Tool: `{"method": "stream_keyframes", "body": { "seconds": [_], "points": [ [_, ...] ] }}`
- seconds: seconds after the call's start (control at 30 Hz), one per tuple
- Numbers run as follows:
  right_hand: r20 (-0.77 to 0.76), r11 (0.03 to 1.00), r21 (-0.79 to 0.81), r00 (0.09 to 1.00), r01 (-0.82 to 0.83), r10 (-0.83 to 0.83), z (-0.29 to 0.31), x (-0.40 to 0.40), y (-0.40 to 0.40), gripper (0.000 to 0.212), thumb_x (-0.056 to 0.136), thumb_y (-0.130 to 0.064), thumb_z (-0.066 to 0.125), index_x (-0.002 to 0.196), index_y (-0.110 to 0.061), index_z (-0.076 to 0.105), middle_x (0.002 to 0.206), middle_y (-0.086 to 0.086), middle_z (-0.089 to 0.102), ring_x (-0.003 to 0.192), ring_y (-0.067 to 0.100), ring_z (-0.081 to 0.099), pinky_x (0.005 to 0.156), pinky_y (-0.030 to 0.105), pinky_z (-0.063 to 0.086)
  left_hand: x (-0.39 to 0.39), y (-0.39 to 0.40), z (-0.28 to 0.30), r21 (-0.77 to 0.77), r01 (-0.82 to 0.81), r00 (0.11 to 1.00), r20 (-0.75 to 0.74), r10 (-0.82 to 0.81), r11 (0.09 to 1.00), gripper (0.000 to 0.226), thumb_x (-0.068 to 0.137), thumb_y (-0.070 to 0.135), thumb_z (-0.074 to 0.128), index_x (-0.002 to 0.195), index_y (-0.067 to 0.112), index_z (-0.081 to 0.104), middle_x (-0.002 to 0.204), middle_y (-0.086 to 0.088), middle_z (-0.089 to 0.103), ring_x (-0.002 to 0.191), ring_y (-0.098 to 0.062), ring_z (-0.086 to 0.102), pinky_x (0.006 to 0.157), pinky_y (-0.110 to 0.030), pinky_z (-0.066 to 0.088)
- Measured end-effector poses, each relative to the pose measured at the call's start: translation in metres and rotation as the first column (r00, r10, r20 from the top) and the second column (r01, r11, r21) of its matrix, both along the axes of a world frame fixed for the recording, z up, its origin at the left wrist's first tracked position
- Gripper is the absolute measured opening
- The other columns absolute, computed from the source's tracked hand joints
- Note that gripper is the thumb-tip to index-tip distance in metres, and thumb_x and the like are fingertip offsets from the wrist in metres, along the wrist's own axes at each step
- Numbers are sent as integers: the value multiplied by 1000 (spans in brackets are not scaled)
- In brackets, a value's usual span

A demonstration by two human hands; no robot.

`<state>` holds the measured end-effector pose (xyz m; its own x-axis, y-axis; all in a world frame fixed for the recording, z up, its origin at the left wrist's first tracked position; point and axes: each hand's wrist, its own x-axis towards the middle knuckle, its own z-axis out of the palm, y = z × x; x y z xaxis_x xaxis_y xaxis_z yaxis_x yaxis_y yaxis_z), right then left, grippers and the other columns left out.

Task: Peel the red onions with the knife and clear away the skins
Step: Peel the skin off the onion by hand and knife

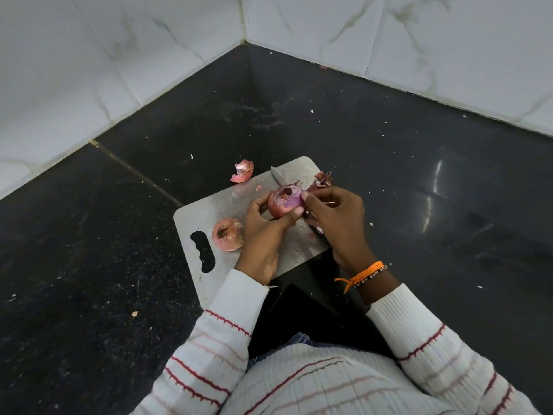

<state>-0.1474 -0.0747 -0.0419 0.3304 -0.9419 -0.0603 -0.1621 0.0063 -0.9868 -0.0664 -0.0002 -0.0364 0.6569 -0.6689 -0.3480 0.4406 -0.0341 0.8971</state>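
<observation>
My left hand [263, 232] grips a red onion [284, 202] just above the steel cutting board [209, 211]. The onion's top is cut off and part of its purple flesh is bare. The fingers of my right hand [335, 217] pinch the onion's skin at its right side. The knife [276, 175] lies on the board under my hands, its blade tip pointing away and its dark handle partly hidden below my right hand. A second red onion [228, 234], still in its skin, sits on the board to the left.
A loose piece of skin [242, 172] lies on the black counter [119, 235] beyond the board. More skins [323, 179] are heaped at the board's far right edge. White tiled walls [89, 55] meet in a corner behind.
</observation>
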Motion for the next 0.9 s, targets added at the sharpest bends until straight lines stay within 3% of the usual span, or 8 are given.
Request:
{"method": "stream_keyframes", "body": {
  "seconds": [0.13, 0.27, 0.47, 0.6, 0.73, 0.83, 0.9],
  "points": [
    [-42, 1000, -16, 999, 23, -24, 3, 1, -2, 11, 82, -15, 69, 87, -7, 74, 79, 3, 70, 73, 17, 67, 71, 43, 59, -2, -1, -2, 70, -37, 988, 153, 25, 997, 65, 68, 8, 79, 124, 18, 48, 116, 6, 53, 106, -9, 55, 88, -23, 52],
    [-75, 999, -48, 997, 16, -20, 2, 2, -4, 10, 83, -12, 66, 87, -5, 74, 78, 4, 69, 73, 15, 66, 73, 38, 59, -4, -1, -2, 92, -41, 984, 177, 24, 995, 64, 67, 10, 80, 121, 21, 48, 117, 6, 51, 106, -9, 54, 90, -25, 51],
    [-132, 996, -48, 989, -76, 69, -4, -3, -6, 14, 88, -10, 57, 80, -6, 68, 73, 2, 65, 67, 14, 60, 66, 34, 53, -1, 0, 0, 2, 14, 999, -30, -14, 1000, 49, 77, 4, 70, 121, 14, 51, 118, -6, 60, 107, -19, 61, 93, -32, 52],
    [-306, 982, -95, 943, -164, 128, -14, -9, -14, 20, 85, -16, 61, 69, -5, 63, 66, 7, 63, 60, 14, 53, 63, 38, 49, 3, 1, 3, -121, 14, 981, -189, -36, 993, 41, 86, 1, 57, 126, 7, 47, 110, -7, 63, 99, -17, 65, 88, -27, 53],
    [-496, 951, -198, 861, -237, 111, -16, -13, -17, 20, 85, -22, 63, 78, -3, 65, 76, 9, 65, 69, 21, 57, 63, 37, 46, 4, 1, 0, -120, 39, 973, -222, -66, 992, 42, 90, 12, 54, 130, 4, 45, 124, -18, 59, 106, -23, 63, 92, -30, 51],
    [-565, 923, -265, 821, -279, 86, -15, -15, -17, 23, 85, -25, 64, 81, -2, 65, 79, 9, 64, 72, 20, 57, 62, 29, 40, 2, 0, 2, -144, 54, 971, -221, -86, 988, 29, 94, 21, 47, 119, 7, 52, 115, -15, 63, 98, -18, 65, 87, -25, 53],
    [-552, 923, -277, 831, -268, 75, -15, -16, -17, 15, 86, -16, 61, 85, -3, 66, 85, 10, 66, 77, 21, 60, 67, 29, 42, 2, -2, 2, -170, 57, 970, -224, -95, 984, 28, 96, 30, 42, 111, 10, 55, 108, -12, 65, 92, -16, 66, 83, -24, 55]
  ]
}}
